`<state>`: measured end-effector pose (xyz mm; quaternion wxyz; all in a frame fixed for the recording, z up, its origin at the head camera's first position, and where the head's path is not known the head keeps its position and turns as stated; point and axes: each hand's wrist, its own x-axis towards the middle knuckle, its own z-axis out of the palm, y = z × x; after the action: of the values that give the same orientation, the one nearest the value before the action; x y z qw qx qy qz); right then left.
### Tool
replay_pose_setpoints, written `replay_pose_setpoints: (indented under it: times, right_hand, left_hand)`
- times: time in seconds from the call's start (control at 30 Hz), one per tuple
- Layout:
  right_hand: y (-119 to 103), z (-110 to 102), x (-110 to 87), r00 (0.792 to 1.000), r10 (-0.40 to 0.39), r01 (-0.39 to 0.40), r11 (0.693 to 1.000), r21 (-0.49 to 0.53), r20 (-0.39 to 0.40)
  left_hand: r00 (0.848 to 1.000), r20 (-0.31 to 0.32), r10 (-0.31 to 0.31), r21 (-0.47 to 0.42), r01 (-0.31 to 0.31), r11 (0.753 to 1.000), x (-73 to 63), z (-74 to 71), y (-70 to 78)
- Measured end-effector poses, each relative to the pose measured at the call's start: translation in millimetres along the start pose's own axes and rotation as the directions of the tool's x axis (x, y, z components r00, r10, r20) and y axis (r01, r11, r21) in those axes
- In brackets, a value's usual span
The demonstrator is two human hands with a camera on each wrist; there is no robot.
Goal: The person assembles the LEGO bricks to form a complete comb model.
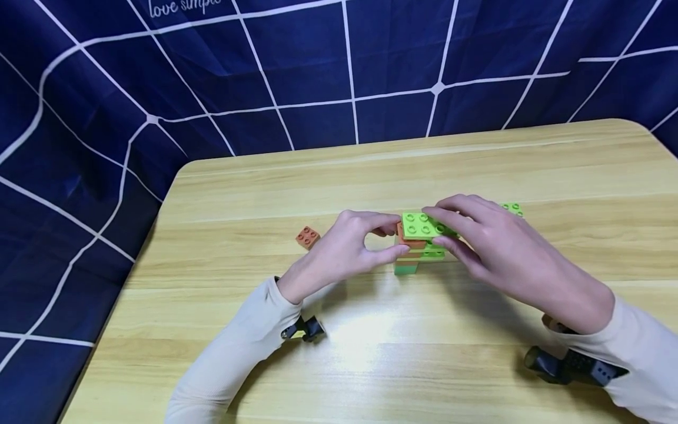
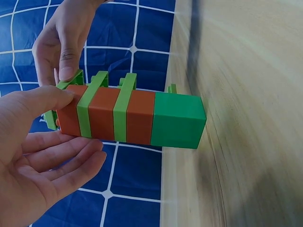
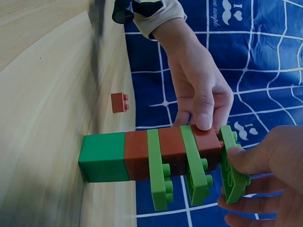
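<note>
A brick tower (image 3: 155, 158) stood on the wood-grained surface (image 1: 265, 188) before a navy gridded cloth (image 1: 312, 65) (white lettering and all). The left hand (image 1: 349, 244) gripped its uppermost orange brick (image 3: 208, 145); the right hand (image 1: 495, 247) pinched a lime plate (image 1: 415, 226) at the top.

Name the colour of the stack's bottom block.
The bottom block is green, shown best in the left wrist view.

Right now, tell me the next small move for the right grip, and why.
Probably press the light-green plate straight down: the right grip holds it over the top orange brick, whose studs show in the gap, and the left grip pinches that brick.
</note>
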<state>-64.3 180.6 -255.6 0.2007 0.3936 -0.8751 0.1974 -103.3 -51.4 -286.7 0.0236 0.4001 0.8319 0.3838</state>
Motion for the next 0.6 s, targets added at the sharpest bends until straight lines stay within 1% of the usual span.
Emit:
replay_pose_setpoints:
  times: [0.13,0.27,0.33,0.6]
  right_hand:
    - [-0.1,0.9,0.8,1.000,-0.003,0.003,1.000,0.009,0.011]
    - [0.6,1.4,1.0,1.000,-0.005,0.005,1.000,0.013,0.019]
    - [1.0,1.7,1.1,1.000,-0.004,0.004,1.000,0.014,0.025]
    - [1.2,0.8,1.8,0.998,-0.005,0.005,1.000,0.001,0.059]
  left_hand:
    - [1.000,-0.016,0.004,0.020,-0.004,1.000,0.2,0.2,-0.6]
    - [1.000,-0.020,0.012,0.022,-0.012,1.000,1.0,0.3,-0.8]
    - [1.000,-0.014,0.013,0.010,-0.013,1.000,1.3,0.4,-1.1]
    - [1.000,0.025,-0.015,-0.013,0.015,1.000,2.0,1.8,-3.4]
